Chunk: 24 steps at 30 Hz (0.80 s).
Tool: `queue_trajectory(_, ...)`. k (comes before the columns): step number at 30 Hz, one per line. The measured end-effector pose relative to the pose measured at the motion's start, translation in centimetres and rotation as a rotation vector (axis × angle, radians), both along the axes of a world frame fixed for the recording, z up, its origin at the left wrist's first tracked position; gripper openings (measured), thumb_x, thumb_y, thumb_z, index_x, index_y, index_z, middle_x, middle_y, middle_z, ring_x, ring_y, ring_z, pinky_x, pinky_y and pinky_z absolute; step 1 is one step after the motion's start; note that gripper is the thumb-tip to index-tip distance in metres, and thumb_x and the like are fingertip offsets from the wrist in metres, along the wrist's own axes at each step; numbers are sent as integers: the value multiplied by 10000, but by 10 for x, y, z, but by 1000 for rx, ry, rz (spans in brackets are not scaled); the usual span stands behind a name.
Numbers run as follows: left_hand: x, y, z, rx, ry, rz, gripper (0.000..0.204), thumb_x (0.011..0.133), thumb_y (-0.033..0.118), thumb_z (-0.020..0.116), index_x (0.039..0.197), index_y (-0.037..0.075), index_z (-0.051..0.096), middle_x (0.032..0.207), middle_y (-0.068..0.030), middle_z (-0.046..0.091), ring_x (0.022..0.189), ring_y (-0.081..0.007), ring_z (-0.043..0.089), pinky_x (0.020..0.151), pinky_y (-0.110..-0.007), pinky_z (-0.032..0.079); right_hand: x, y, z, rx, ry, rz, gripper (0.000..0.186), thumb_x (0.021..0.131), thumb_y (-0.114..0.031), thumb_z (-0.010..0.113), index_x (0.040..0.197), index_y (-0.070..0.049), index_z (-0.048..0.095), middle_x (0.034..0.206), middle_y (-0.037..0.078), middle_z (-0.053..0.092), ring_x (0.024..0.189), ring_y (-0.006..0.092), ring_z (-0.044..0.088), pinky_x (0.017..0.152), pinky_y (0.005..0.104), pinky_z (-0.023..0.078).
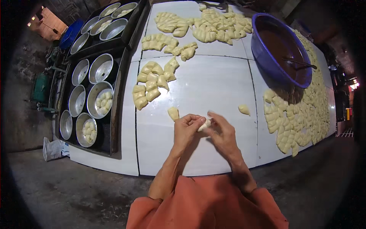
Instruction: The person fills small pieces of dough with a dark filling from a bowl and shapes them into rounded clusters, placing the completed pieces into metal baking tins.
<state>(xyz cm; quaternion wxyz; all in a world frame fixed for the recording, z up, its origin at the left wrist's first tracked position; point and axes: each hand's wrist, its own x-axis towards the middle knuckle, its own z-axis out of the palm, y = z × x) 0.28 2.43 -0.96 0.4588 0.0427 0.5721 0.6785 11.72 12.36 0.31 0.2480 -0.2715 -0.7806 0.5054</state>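
Between my two hands, above the white tabletop, is a small piece of dough (204,125). My left hand (186,130) pinches it between thumb and fingertips. My right hand (223,133) is up against its other side, with the index finger raised and the fingers spread apart. One loose dough piece (173,113) lies just beyond my left hand. Another dough piece (244,110) rests to the right of my right hand. Farther off on the left, a cluster of cut dough pieces (151,82) lies on the table.
Black trays (124,82) at the left hold round metal pans (77,101), some with dough balls inside. A purple basin (263,49) of brown filling with a utensil stands at the right. Dough pieces (297,118) cover the right side; more dough (217,26) lies at the back.
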Motion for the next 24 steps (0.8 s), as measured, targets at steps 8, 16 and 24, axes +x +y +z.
queue_trajectory(8,0,-36,-14,-487,690,36,345,944,237,668,1148,-39,633,945,-119,697,730,-150,644,662,-317,525,23,2,-34,120,-197,224,213,888,-123,718,1069,-13,701,1057,143,699,929,295,683,818,363,550)
queue_trajectory(16,-56,-36,-19,-457,701,12,357,890,254,688,1084,-46,677,898,-142,715,761,-196,655,744,-331,526,-5,0,-22,173,-136,42,286,904,-213,702,1134,-46,665,1160,144,636,973,307,654,807,386,566)
queue_trajectory(24,-23,-19,18,-143,435,-196,249,943,115,649,1138,-36,685,957,-79,720,842,-103,660,743,-250,532,-12,20,-20,-778,-74,230,391,977,-167,633,1318,14,573,1156,102,651,947,116,630,728,255,537)
